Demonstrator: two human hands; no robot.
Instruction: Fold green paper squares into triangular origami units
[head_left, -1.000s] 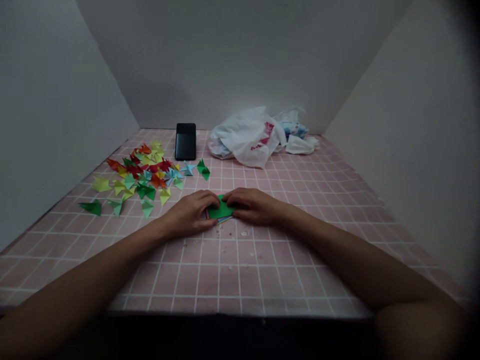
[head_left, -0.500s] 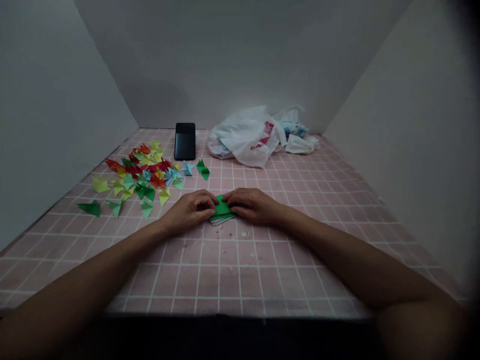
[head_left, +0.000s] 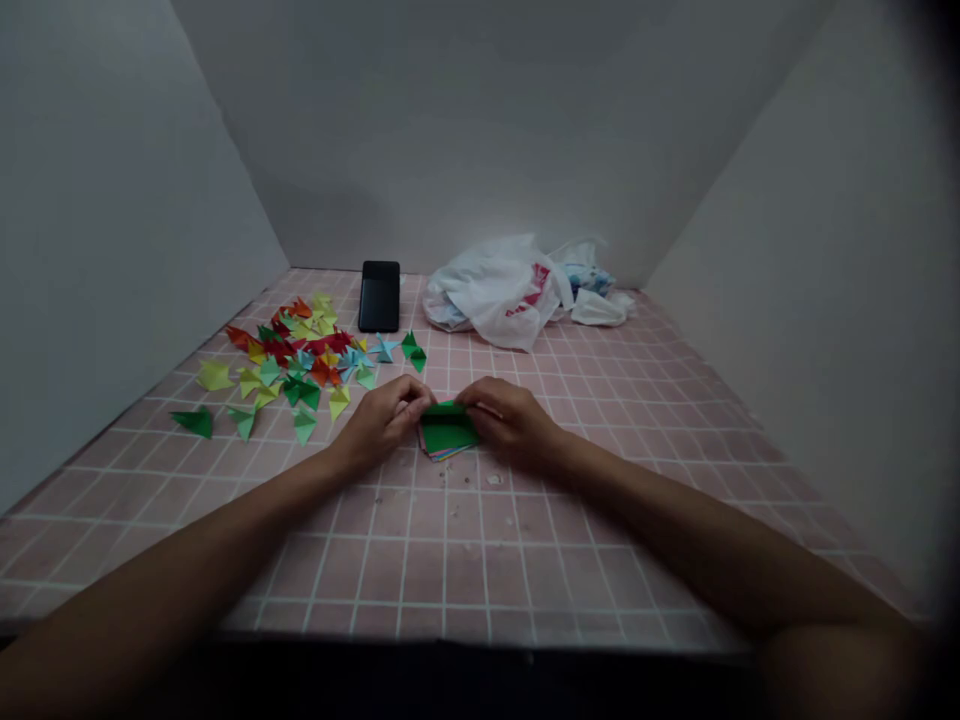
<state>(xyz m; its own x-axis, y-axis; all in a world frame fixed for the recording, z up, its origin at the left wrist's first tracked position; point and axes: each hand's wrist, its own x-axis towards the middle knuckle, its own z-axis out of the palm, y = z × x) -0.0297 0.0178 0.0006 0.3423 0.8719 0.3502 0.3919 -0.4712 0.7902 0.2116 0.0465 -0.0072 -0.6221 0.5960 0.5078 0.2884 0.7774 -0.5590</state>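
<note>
A folded green paper [head_left: 448, 432] lies at the middle of the pink tiled surface, with thin edges of other colours showing beneath it. My left hand [head_left: 382, 422] pinches its left side between curled fingers and thumb. From the other side, my right hand [head_left: 508, 420] holds its upper right corner. The paper's middle shows between my hands, and its underside is hidden.
Several folded paper triangles [head_left: 289, 365] in red, yellow, green and blue lie spread to the left. Behind them are a black phone [head_left: 379, 296] and a white plastic bag [head_left: 491, 295]. White walls [head_left: 127, 200] enclose the pink tiled surface [head_left: 450, 560].
The green paper now shows a wider, squarer face, and my hands sit slightly farther apart. The whole scene has shifted slightly in view.
</note>
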